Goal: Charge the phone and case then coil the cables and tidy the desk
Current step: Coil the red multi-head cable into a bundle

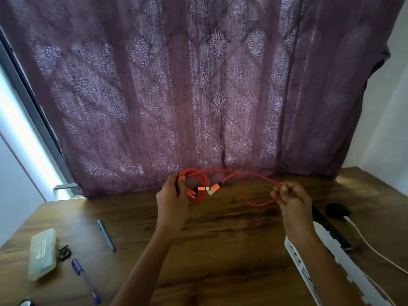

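Head view: toward 12 o'clock of the wooden surface [220,239], just before the curtain [198,85], the left hand [172,195] has its grip curled round the gathered loops of an orange charging cable [198,184]. The right hand [291,199], at its 3 o'clock, pinches the slack strand. A neat coil likely calls for equal loops fed leftward, with the dangling plugs [208,189] kept clear.

Home desk corner: wooden desk [220,228] against patterned purple curtain [187,96], window [19,120] at left, pens [106,235], power strip [326,257].
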Demonstrator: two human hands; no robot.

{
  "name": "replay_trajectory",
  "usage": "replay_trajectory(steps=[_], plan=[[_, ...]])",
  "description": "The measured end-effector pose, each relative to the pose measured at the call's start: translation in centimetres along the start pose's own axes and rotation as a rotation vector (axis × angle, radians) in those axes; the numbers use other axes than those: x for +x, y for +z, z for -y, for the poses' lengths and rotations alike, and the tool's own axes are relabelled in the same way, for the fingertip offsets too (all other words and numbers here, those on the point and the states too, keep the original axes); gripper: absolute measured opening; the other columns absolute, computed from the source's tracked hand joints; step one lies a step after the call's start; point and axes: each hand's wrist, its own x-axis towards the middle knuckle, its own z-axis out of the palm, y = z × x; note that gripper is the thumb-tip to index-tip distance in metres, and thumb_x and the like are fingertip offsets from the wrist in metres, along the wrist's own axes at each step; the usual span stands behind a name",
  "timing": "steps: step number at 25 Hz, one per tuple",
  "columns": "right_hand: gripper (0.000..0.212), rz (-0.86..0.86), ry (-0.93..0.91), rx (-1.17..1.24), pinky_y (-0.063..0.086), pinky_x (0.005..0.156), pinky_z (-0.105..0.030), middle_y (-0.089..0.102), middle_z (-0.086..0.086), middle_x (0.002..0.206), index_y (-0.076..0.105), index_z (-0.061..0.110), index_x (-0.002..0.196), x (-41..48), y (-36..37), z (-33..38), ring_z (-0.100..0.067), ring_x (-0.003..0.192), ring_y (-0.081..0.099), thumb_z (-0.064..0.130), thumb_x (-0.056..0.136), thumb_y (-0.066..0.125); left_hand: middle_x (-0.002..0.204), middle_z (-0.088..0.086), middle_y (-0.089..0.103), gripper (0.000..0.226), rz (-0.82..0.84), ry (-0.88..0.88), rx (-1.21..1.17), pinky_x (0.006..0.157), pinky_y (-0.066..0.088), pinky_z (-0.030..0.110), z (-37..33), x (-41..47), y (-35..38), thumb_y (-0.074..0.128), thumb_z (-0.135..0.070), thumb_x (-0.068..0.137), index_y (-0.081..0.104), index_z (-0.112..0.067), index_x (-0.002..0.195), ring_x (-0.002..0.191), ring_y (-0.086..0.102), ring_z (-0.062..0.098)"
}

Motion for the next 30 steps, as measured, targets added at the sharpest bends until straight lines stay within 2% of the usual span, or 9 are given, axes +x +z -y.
replay_trajectory(steps=[5, 8, 11, 15, 17, 19, 22, 26, 30], plan=[[0.027, 0.105, 0.11, 0.054, 0.052, 0.085, -0.032, 0.063, -0.004, 0.095, 0.057, 0.01, 0.082, 0.1, -1.7, -2.4, -0.016, 0.097, 0.062, -0.005, 0.095, 0.039, 0.063, -0.007, 0.054, 0.019, -0.04, -0.025, -0.008, 0.05, 0.033, 0.019, 0.1, 0.4, -0.4, 0.041, -0.018, 0.098, 0.057, -0.013, 0.089, 0.055, 0.048, 0.005], [0.027, 0.272, 0.011, -0.249, 0.051, 0.09, -0.028, 0.064, -0.001, 0.105, 0.06, 0.013, 0.083, -0.3, -2.4, -4.1, -0.014, 0.105, 0.059, -0.006, 0.093, 0.044, 0.063, -0.004, 0.055, 0.02, -0.02, -0.029, -0.004, 0.049, 0.033, 0.02, 0.1, 0.2, -0.3, 0.041, -0.019, 0.098, 0.056, -0.011, 0.086, 0.055, 0.049, 0.007], [0.026, 0.4, -0.072, -0.717, 0.04, 0.08, -0.012, 0.062, 0.008, 0.108, 0.06, 0.023, 0.083, -0.7, -2.5, -5.0, -0.005, 0.099, 0.055, 0.001, 0.091, 0.051, 0.061, -0.002, 0.055, 0.022, 0.004, -0.028, -0.024, 0.049, 0.035, 0.015, -0.1, -0.3, 0.1, 0.042, -0.017, 0.097, 0.056, -0.008, 0.083, 0.052, 0.046, 0.008], [0.019, 0.351, -0.179, -1.005, 0.034, 0.073, -0.005, 0.062, 0.0, 0.106, 0.065, 0.012, 0.106, -1.3, -1.3, -4.6, -0.011, 0.099, 0.056, 0.008, 0.09, 0.056, 0.06, -0.005, 0.053, 0.022, 0.022, -0.035, -0.044, 0.048, 0.034, 0.012, -0.4, -1.0, 0.9, 0.042, -0.017, 0.097, 0.055, -0.008, 0.083, 0.052, 0.045, 0.007], [0.016, 0.297, -0.297, -0.917, 0.037, 0.076, -0.007, 0.064, 0.003, 0.1, 0.067, 0.012, 0.104, -2.3, 0.6, -3.0, -0.009, 0.094, 0.058, 0.014, 0.09, 0.058, 0.061, -0.005, 0.054, 0.02, 0.052, -0.047, -0.071, 0.047, 0.035, 0.013, -0.5, -1.4, 1.5, 0.042, -0.018, 0.098, 0.056, -0.011, 0.085, 0.05, 0.045, 0.006], [0.01, 0.302, -0.252, -0.641, 0.042, 0.069, -0.004, 0.064, 0.012, 0.086, 0.064, 0.019, 0.097, -3.7, 3.2, -0.7, -0.002, 0.081, 0.062, 0.023, 0.089, 0.059, 0.062, -0.004, 0.055, 0.021, 0.068, -0.054, -0.084, 0.049, 0.035, 0.015, -0.6, -1.8, 2.1, 0.042, -0.018, 0.097, 0.057, -0.01, 0.086, 0.052, 0.046, 0.007], [0.018, 0.319, -0.157, -0.407, 0.049, 0.068, -0.011, 0.066, 0.009, 0.085, 0.056, 0.017, 0.098, -4.5, 6.2, 1.3, 0.003, 0.08, 0.064, 0.028, 0.086, 0.063, 0.065, -0.003, 0.058, 0.021, 0.085, -0.066, -0.13, 0.054, 0.039, 0.02, -0.6, -2.3, 3.0, 0.042, -0.018, 0.097, 0.057, -0.007, 0.086, 0.058, 0.052, 0.011], [0.017, 0.302, -0.12, -0.362, 0.05, 0.073, -0.021, 0.067, 0.006, 0.086, 0.051, 0.026, 0.089, -3.4, 7.3, 2.0, -0.008, 0.083, 0.065, 0.019, 0.085, 0.066, 0.076, -0.005, 0.064, 0.017, 0.227, -0.054, -0.219, 0.067, 0.048, 0.03, -0.3, -2.8, 3.0, 0.042, -0.019, 0.097, 0.059, -0.017, 0.094, 0.071, 0.061, 0.014], [0.018, 0.408, -0.035, -0.375, 0.051, 0.067, -0.02, 0.067, 0.003, 0.084, 0.057, 0.021, 0.099, -2.6, 7.1, 3.2, -0.007, 0.075, 0.066, 0.017, 0.085, 0.066, 0.084, -0.001, 0.068, 0.012, 0.353, -0.051, -0.232, 0.076, 0.053, 0.041, -0.1, -2.4, 2.3, 0.05, -0.016, 0.094, 0.058, -0.024, 0.091, 0.079, 0.064, 0.016]])
